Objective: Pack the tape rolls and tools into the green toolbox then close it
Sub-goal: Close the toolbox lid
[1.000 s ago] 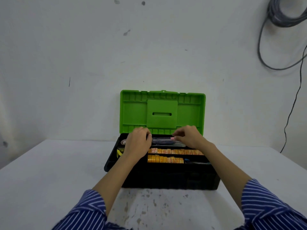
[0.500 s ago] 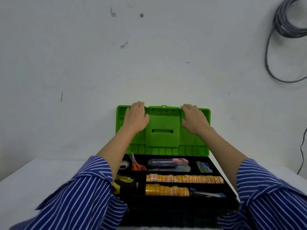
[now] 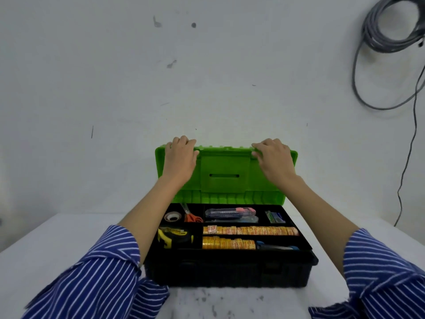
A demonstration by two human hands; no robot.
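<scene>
The toolbox has a black base (image 3: 230, 270) and a green lid (image 3: 225, 176) standing upright at the back. My left hand (image 3: 179, 160) grips the lid's top edge at the left, and my right hand (image 3: 273, 157) grips it at the right. Inside the tray lie two rows of yellow tape rolls (image 3: 250, 230), a yellow and black tape measure (image 3: 174, 237), a clear tape roll (image 3: 172, 217), orange-handled scissors (image 3: 192, 216), a utility knife with a pink end (image 3: 230, 211) and a small green and blue packet (image 3: 273, 216).
The box stands on a white table (image 3: 46, 245) close to a white wall. A coil of grey cable (image 3: 391, 26) hangs on the wall at the upper right, with a thin wire running down. Dark scuffs mark the table in front of the box.
Both hands rose from the tray's back compartment to the lid's top edge and curled over it. The view moved closer and higher over the box.
</scene>
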